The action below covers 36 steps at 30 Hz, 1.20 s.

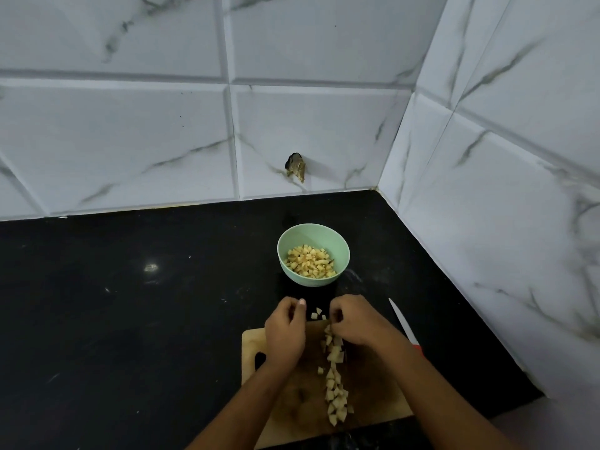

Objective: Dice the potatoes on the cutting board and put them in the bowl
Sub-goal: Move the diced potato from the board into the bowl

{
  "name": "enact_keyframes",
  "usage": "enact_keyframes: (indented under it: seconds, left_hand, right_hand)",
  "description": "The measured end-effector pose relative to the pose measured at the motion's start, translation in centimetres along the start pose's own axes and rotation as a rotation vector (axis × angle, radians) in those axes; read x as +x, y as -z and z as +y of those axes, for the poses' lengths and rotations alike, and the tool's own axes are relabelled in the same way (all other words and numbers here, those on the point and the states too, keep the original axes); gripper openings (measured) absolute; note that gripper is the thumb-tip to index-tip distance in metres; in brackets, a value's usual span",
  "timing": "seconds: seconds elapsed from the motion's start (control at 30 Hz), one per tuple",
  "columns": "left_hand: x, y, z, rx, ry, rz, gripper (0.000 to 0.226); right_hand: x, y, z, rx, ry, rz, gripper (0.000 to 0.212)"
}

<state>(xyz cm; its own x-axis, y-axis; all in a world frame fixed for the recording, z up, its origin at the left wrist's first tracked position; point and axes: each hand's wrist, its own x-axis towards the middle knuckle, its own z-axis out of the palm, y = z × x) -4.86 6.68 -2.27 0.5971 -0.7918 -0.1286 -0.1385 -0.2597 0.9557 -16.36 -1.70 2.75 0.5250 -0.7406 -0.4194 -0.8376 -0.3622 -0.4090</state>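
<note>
A mint-green bowl (pixel 292 277) stands on the black counter, part filled with diced potato (pixel 310 263). Nearer me lies a wooden cutting board (pixel 256 342) with a row of potato dice (pixel 334 381) running down its middle. A few loose dice (pixel 317 314) lie on the counter just past the board's far edge. My left hand (pixel 285 332) hovers over the board's far left part, fingers curled into the palm with the thumb on top; what it holds is hidden. My right hand (pixel 355 321) is at the far end of the row, fingertips curled round dice there.
A knife (pixel 402 326) with a white blade and red handle lies on the counter to the right of the board, tip pointing away. Tiled walls close the counter at the back and right. Dark counter stretches to the left.
</note>
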Motion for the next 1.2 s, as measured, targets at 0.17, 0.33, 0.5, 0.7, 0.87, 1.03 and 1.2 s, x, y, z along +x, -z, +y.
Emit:
enact_keyframes:
  seconds: [0.17, 0.33, 0.5, 0.7, 0.87, 1.03, 1.2]
  left_hand:
    - [2.2, 0.1, 1.1, 0.549, -0.159, -0.279, 0.040]
    - [4.2, -0.1, 2.3, 0.849, -0.275, -0.532, 0.046]
    - [4.6, -0.5, 2.9, 0.912, -0.392, -0.685, 0.038]
    - [4.7, -0.9, 3.2, 0.946, -0.427, -0.752, 0.019]
    - [5.3, -1.2, 4.0, 0.995, -0.352, -0.828, 0.018]
    - [6.3, -0.7, 4.4, 0.935, -0.175, -0.875, 0.019]
    - [6.4, -0.2, 4.4, 0.868, -0.132, -0.867, 0.012]
  right_hand:
    - [-1.5, 0.5, 1.7, 0.154, 0.077, 0.072, 0.010]
    - [-0.6, -0.2, 2.7, 0.119, -0.022, 0.209, 0.023]
    - [-0.5, -2.1, 2.6, -0.033, 0.018, 0.232, 0.037]
    - [-2.3, -3.2, 4.9, 0.136, 0.001, 0.403, 0.031]
    - [-3.8, -3.0, 8.4, -0.050, -0.162, 0.476, 0.029]
    - [-3.8, -3.2, 8.7, -0.188, -0.163, 0.408, 0.019]
    - [-2.6, -1.9, 8.6, -0.221, -0.257, 0.258, 0.013]
